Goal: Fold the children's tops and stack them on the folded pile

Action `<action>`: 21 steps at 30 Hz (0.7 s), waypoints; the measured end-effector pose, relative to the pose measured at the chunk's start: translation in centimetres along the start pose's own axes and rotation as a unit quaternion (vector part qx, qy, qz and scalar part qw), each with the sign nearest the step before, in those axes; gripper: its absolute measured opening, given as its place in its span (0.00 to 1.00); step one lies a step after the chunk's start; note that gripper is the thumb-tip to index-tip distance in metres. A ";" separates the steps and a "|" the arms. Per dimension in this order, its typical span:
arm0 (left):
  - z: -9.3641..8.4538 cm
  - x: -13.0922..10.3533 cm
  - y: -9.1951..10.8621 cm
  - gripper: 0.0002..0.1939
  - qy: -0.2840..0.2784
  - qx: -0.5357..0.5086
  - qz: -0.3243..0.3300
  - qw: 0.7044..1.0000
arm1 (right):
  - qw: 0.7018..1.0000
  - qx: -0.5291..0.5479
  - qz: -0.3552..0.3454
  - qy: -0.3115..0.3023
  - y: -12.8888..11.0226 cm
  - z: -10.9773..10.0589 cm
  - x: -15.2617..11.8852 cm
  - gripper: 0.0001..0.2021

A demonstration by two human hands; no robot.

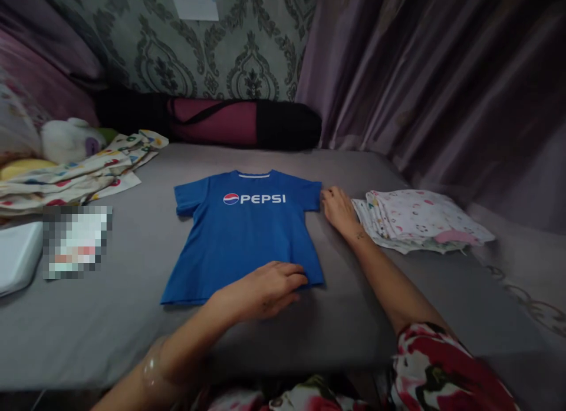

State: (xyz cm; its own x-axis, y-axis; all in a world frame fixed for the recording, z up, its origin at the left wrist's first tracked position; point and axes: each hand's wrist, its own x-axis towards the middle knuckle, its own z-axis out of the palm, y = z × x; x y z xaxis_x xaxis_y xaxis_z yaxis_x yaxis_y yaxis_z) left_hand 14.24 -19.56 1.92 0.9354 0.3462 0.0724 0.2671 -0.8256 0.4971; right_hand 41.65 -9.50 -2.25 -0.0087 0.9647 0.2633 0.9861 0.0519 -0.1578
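Observation:
A blue T-shirt (247,240) with a white PEPSI print lies flat, front up, on the grey sheet (132,340), its collar pointing away from me. My left hand (269,287) rests over the bottom hem, right of the middle, with its fingers bent and close together; what is under the fingertips is hidden. At the end of the right sleeve is my right hand (338,209), its fingers curled at the sleeve's edge. Whether cloth is pinched there is too small to tell.
Folded patterned cloths (420,216) are stacked at the right. Left lie a crumpled patterned cloth (101,169), a white plush toy (68,141), a blurred packet (79,240) and a white case (17,255). A black and maroon bag (216,122) lies along the wall.

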 end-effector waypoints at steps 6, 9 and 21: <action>0.7 -8.1 -1.8 0.18 0.213 0.001 -0.244 0.946 | 0.975 0.153 0.015 -0.160 -3.1 -3.5 -7.1 0.15; 0.6 -12.6 -2.8 0.20 0.296 0.051 -0.368 0.880 | 0.965 0.207 0.000 -0.162 -4.4 -4.4 -10.6 0.09; 3.1 -18.6 -3.3 0.28 0.330 -0.045 -0.500 0.799 | 0.958 0.217 -0.099 -0.162 -5.3 -5.1 -14.6 0.18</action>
State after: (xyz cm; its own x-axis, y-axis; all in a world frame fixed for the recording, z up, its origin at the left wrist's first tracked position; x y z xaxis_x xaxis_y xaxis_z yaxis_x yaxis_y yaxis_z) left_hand -3.30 -24.62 -3.74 -0.0705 0.9972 0.0259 0.7597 0.0369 0.6493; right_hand 37.40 -25.15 -0.35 -0.3080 0.9509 0.0313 0.7984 0.2762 -0.5350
